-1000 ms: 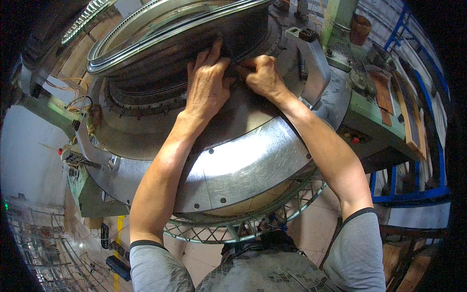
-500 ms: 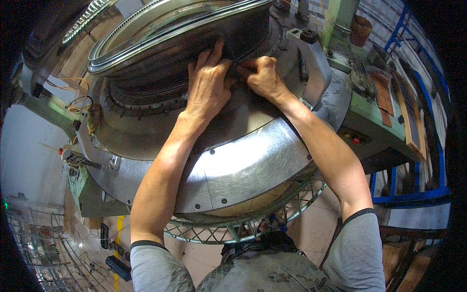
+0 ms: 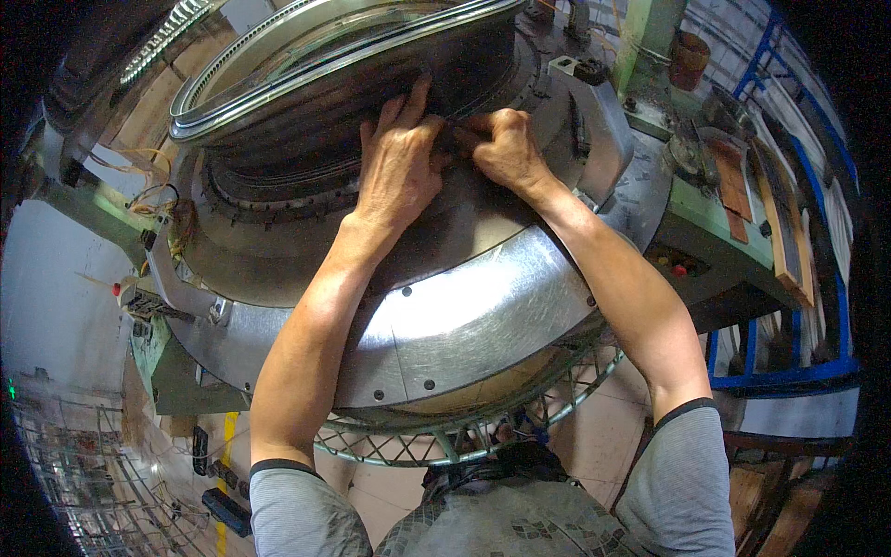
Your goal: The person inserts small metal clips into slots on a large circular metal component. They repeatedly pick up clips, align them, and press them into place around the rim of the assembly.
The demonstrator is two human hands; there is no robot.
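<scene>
Two hands on one round metal machine (image 3: 464, 316) | left hand (image 3: 397, 172) flat, fingers spread, holding nothing | right hand (image 3: 506, 148) curled, grip cannot tell

The big round machine (image 3: 464, 316) is bare metal, its outer band brushed and shiny. The dark drum (image 3: 371, 102) looks matt. Grey knit cloth sleeves (image 3: 677, 483). Rough wooden boards (image 3: 780, 232) lie alongside.

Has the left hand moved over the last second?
No. The left hand lies in the same place on the dark drum, fingers at its ring.
</scene>
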